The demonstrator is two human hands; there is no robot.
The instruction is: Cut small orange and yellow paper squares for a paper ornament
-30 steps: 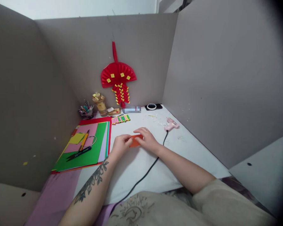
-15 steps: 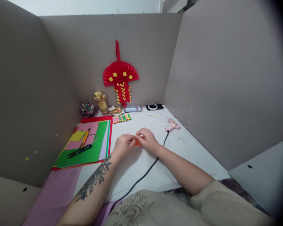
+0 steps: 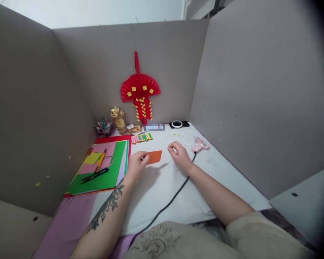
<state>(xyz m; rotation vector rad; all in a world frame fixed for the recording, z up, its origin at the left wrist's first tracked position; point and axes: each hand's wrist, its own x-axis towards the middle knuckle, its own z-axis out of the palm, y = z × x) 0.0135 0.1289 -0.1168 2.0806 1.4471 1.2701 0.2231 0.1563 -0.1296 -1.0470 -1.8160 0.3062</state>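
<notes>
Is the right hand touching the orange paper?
No, the left hand holds the orange paper, with the right hand apart from it.

There are two hands, one left hand and one right hand, one orange paper piece, one glue gun and one pair of thread snips. One red paper fan carries four yellow squares. One drink cup and one pen holder stand.

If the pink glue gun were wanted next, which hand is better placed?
Probably the right hand: it is nearer the pink glue gun and apart from the orange paper, which the left hand pinches.
</notes>
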